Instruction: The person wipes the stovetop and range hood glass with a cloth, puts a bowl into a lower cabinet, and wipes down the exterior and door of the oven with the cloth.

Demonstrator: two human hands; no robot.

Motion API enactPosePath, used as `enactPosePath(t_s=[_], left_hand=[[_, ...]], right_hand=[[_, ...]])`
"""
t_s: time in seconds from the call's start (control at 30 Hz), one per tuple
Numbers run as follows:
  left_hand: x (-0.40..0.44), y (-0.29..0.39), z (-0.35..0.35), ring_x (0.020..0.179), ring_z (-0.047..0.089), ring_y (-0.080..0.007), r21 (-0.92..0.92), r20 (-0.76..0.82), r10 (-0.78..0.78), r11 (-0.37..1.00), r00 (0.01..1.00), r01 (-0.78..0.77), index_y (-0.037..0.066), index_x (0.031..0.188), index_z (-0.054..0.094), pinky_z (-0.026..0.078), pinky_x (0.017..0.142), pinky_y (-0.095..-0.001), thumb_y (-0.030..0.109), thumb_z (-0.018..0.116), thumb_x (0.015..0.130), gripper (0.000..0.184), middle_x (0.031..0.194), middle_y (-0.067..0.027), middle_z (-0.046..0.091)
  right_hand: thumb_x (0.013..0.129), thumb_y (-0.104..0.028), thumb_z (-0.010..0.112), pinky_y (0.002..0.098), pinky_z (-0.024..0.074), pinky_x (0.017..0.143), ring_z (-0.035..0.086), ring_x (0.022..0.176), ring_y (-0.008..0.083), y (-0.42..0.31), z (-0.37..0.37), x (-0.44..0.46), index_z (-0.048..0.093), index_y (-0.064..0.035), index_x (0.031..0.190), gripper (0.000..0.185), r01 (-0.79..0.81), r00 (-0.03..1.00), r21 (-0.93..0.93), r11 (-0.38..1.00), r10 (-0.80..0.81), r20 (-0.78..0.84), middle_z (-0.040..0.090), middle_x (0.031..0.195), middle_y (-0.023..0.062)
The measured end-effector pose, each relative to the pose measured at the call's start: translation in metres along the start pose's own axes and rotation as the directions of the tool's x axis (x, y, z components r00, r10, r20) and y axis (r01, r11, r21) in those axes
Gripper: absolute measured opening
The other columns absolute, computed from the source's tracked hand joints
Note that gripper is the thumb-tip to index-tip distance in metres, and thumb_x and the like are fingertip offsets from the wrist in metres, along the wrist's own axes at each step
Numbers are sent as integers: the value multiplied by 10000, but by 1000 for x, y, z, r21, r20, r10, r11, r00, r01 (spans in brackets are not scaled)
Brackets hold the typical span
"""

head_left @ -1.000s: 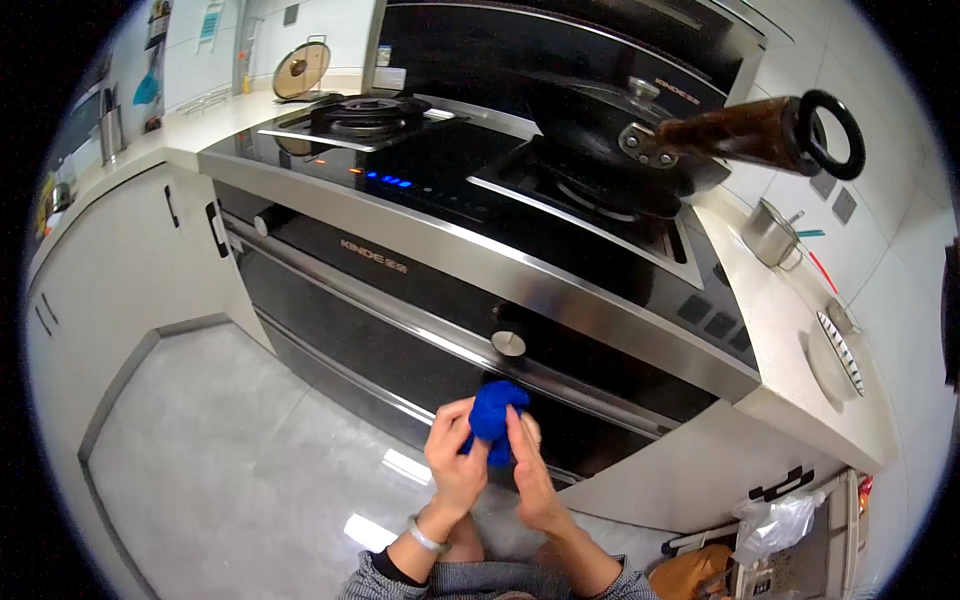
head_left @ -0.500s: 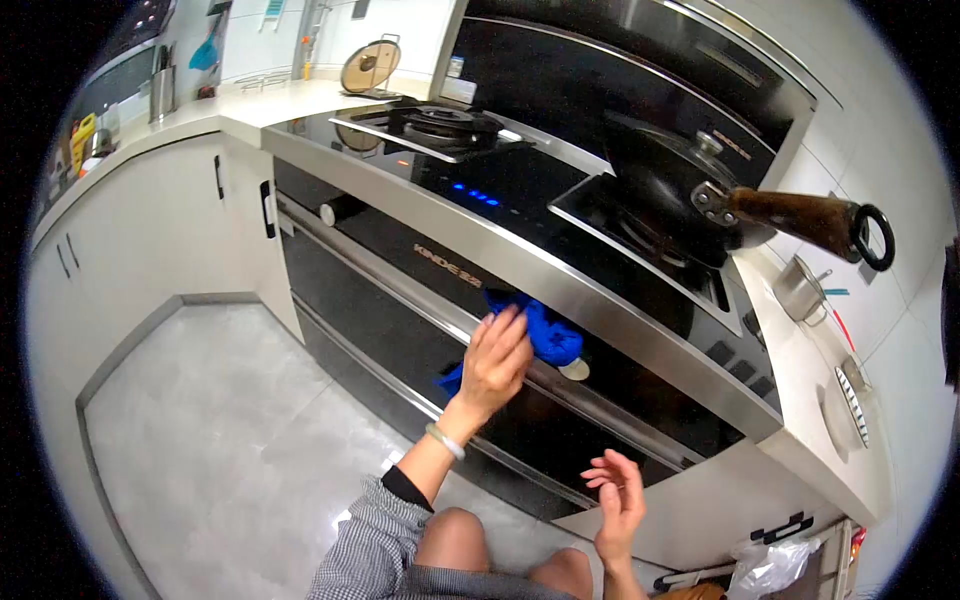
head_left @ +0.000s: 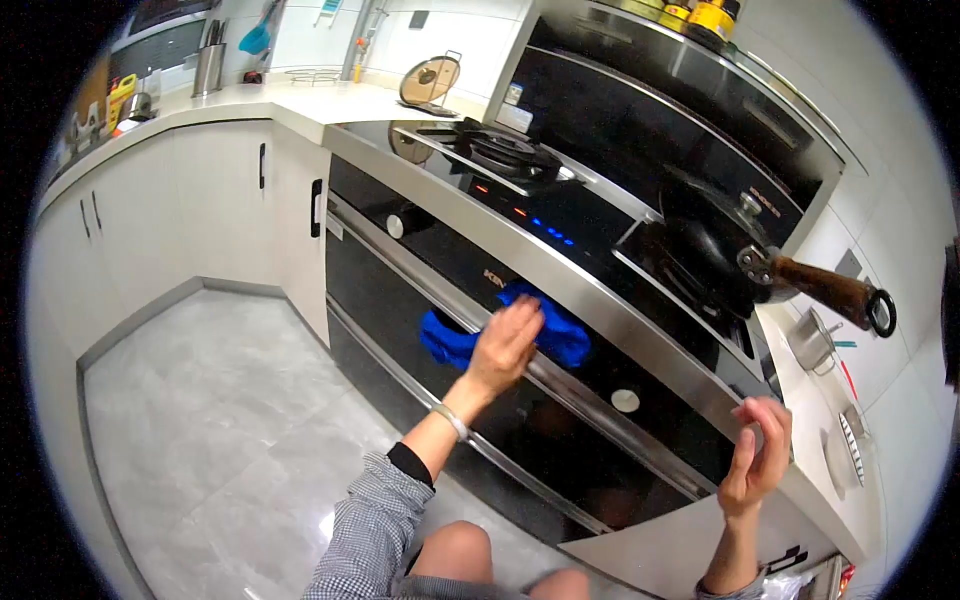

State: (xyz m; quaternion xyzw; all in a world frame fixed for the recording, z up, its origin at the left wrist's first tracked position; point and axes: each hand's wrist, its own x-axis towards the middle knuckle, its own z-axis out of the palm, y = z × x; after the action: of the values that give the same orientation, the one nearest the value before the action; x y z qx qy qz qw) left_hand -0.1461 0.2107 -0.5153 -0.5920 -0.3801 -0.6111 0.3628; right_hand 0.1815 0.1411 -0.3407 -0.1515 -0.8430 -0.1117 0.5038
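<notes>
one wide cooker (head_left: 540, 430) fills your view; across its black panel (head_left: 440, 240) and silver handle bar (head_left: 600, 404) the blue cloth (head_left: 562, 335) spreads to either side of your left hand (head_left: 505, 350), whose fingers curl down onto it and hold it; your right hand (head_left: 758, 465) hangs at the right, half open, with nothing in it; a wiping stroke seems in hand, and the next move calls for steady pressure and fingers clear of the right knob (head_left: 625, 401); against half a second ago, the cloth sits farther left, leaving that knob bare and hiding more of the lettering (head_left: 492, 278); your right hand is higher and farther right
</notes>
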Motion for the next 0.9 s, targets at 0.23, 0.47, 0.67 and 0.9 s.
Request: enactPosePath(t_s=[0.23,0.47,0.67,0.9], left_hand=[[18,-70,-35,780,541,-424,18,-237,-589,792,772,610,-73,925,556,437,721,-491,52,511,894,136,918,-246,533],[37,-79,-64,1230,453,-430,0,-225,-504,855,834,518,-81,1153,550,387,1039,-451,-56,550,808,346,1277,-281,509],[35,-94,-102,994,543,-293,62,-580,-221,948,784,312,-13,1071,491,417,913,-381,63,693,772,369,1046,-158,553],[62,-262,-136,1181,513,-328,-78,-467,-687,660,557,747,-67,1236,524,353,1036,-359,273,495,965,436,1259,-221,554]], right_hand=[[766,54,602,375,477,758,587,877,310,7,32,72,614,-9,1068,309,314,901,-78,946,-271,338,582,1007,171],[816,13,570,375,472,756,575,875,320,19,53,86,613,-2,1065,254,257,886,-44,965,-217,410,568,1013,171],[889,-105,520,317,453,776,566,867,260,22,52,85,610,15,1050,221,61,928,33,998,-69,367,555,1015,161],[890,-223,525,315,455,692,548,771,212,17,62,92,611,22,1022,291,-54,937,117,992,9,350,542,942,144]])
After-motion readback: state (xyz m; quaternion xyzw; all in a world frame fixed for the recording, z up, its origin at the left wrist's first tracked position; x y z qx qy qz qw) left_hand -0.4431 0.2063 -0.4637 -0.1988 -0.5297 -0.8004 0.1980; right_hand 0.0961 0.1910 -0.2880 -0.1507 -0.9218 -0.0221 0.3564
